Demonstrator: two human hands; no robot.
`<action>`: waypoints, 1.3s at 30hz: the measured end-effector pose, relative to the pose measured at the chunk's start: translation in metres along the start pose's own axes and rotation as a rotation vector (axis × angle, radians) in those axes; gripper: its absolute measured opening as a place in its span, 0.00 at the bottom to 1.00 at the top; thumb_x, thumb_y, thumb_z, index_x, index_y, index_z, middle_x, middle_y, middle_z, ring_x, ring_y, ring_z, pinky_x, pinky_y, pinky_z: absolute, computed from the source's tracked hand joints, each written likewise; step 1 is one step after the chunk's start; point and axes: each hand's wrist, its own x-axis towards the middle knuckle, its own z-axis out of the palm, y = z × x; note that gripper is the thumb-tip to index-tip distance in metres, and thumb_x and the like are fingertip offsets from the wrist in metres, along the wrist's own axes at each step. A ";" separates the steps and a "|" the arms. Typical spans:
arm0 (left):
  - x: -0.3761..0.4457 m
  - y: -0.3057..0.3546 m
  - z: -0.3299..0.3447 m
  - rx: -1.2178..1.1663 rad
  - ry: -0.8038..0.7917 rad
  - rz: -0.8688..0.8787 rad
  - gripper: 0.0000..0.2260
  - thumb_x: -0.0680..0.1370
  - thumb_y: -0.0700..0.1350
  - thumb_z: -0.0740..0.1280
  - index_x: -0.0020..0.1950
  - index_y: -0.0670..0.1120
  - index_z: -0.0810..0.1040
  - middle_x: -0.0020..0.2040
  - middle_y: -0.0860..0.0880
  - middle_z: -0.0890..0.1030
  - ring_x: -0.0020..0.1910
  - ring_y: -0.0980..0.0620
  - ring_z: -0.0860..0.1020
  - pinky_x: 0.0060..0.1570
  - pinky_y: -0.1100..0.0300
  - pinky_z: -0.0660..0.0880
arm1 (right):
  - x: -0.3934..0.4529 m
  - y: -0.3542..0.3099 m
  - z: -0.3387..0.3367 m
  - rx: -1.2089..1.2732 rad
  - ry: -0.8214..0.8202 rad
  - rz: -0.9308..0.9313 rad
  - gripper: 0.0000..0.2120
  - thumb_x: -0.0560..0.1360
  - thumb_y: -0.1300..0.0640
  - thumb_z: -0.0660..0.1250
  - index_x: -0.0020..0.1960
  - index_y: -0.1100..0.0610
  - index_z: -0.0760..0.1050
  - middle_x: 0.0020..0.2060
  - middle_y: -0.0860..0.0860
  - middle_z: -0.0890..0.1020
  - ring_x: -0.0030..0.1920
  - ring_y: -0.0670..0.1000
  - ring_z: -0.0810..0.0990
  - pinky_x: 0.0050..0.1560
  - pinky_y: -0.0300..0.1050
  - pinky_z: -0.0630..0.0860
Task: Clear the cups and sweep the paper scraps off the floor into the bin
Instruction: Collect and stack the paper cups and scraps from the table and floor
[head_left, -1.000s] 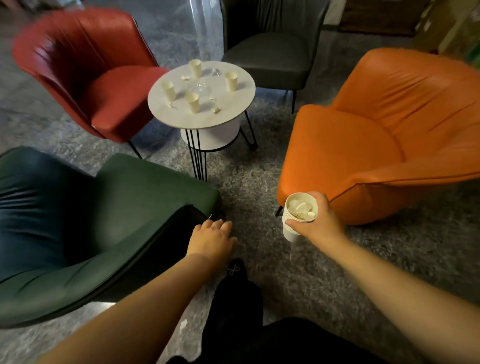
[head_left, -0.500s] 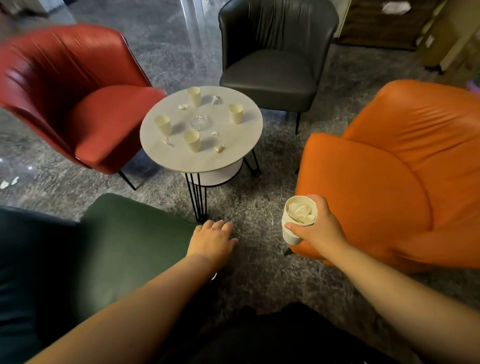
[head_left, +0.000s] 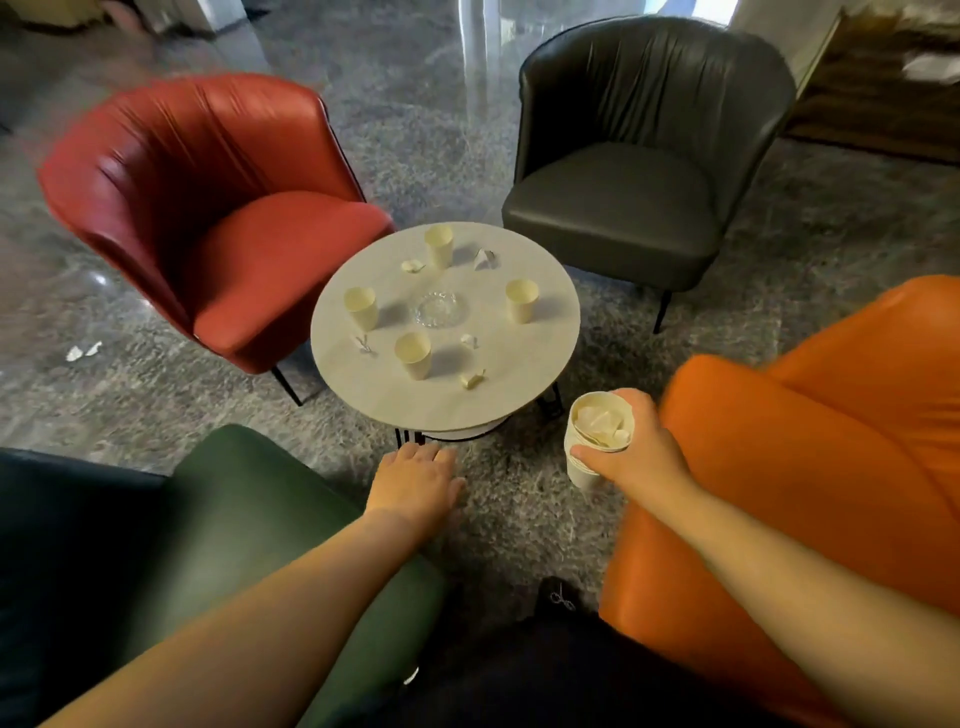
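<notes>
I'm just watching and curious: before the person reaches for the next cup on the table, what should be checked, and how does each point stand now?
1. Left hand free to pick up: ok, open and holding nothing.
2. Right hand holds the cup stack securely: ok, fingers wrapped round it, stack upright.
3. Room in the stack for more: cannot tell; paper scraps already fill the top cup.
4. Cups on the round table upright and apart: ok, four stand separately; nearest cup.
5. Glass dish clear of the reach: ok, behind the nearest cup.
6. Bin in sight: not ok, none visible.
</notes>
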 end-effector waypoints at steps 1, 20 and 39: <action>0.013 0.001 -0.008 0.003 0.006 -0.015 0.22 0.83 0.56 0.56 0.74 0.50 0.65 0.72 0.49 0.70 0.71 0.46 0.66 0.67 0.50 0.65 | 0.017 -0.003 -0.004 -0.011 -0.011 -0.014 0.30 0.62 0.55 0.79 0.57 0.46 0.67 0.50 0.44 0.76 0.52 0.49 0.77 0.50 0.48 0.75; 0.132 -0.046 -0.043 -0.109 -0.009 -0.228 0.24 0.83 0.57 0.55 0.78 0.51 0.60 0.78 0.48 0.61 0.76 0.45 0.59 0.71 0.49 0.60 | 0.181 -0.036 0.024 -0.101 -0.215 0.005 0.35 0.63 0.53 0.79 0.63 0.50 0.64 0.53 0.47 0.74 0.51 0.49 0.73 0.46 0.42 0.68; 0.276 -0.124 -0.022 -0.147 -0.157 -0.143 0.40 0.76 0.55 0.70 0.80 0.54 0.47 0.80 0.47 0.49 0.77 0.43 0.56 0.71 0.49 0.62 | 0.306 -0.061 0.098 -0.194 -0.287 0.130 0.37 0.63 0.52 0.79 0.66 0.47 0.63 0.51 0.44 0.73 0.50 0.48 0.74 0.46 0.41 0.69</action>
